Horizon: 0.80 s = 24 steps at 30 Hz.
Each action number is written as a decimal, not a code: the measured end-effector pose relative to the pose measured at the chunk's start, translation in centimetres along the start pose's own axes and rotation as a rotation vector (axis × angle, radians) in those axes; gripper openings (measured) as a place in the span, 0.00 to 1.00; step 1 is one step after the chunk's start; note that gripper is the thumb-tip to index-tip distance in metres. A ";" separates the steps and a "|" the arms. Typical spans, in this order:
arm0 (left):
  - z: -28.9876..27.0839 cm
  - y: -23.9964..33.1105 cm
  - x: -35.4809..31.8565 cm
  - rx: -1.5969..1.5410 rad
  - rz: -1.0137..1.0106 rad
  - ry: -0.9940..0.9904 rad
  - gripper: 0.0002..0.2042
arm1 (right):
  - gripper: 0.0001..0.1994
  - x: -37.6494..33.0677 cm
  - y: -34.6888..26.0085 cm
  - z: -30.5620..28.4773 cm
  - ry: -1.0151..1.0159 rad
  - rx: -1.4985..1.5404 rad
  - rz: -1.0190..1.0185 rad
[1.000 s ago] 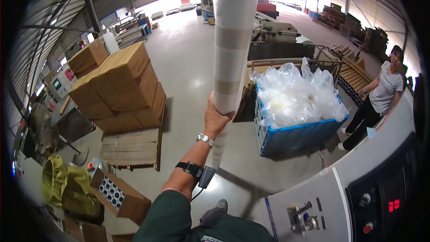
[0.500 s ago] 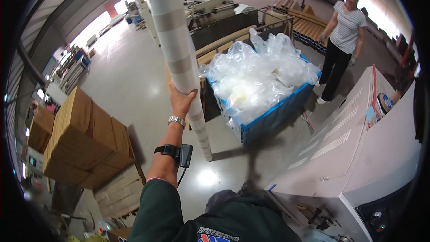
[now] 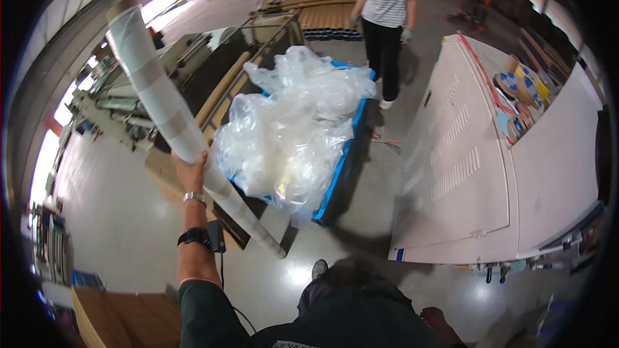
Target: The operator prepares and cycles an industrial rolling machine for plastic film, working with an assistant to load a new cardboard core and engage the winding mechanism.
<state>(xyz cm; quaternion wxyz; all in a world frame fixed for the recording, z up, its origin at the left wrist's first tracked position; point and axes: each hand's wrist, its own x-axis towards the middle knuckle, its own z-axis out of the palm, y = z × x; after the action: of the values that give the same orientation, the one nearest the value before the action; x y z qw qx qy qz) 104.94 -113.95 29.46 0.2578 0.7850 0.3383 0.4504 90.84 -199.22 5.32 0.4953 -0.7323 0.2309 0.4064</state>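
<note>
One hand only, my left hand (image 3: 191, 171), grips the long pale tube (image 3: 174, 119) mid-length, its axis slanting from floor beside my foot up-left past the plastic-filled blue bin (image 3: 342, 167); right hand unseen.

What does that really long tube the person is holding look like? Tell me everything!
The long pale cardboard tube looks wrapped in whitish-green film, with lighter bands along it. It leans steeply: its open brown top end points up to the left, and its bottom end sits near the shiny grey concrete floor, though actual contact is unclear. The person's left hand grips it partway up. It passes close beside the blue bin heaped with clear plastic sheeting.
</note>
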 end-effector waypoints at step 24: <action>9.7 -8.4 -28.1 0.146 -0.009 -0.560 0.36 | 0.21 -5.6 18.9 14.1 0.198 -0.146 -0.068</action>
<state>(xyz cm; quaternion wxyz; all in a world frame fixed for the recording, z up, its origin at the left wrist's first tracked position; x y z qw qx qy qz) 100.70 -130.97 4.08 0.2860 0.8938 0.2891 0.1893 68.53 -194.35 -2.74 0.4288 -0.8104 0.2235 0.3307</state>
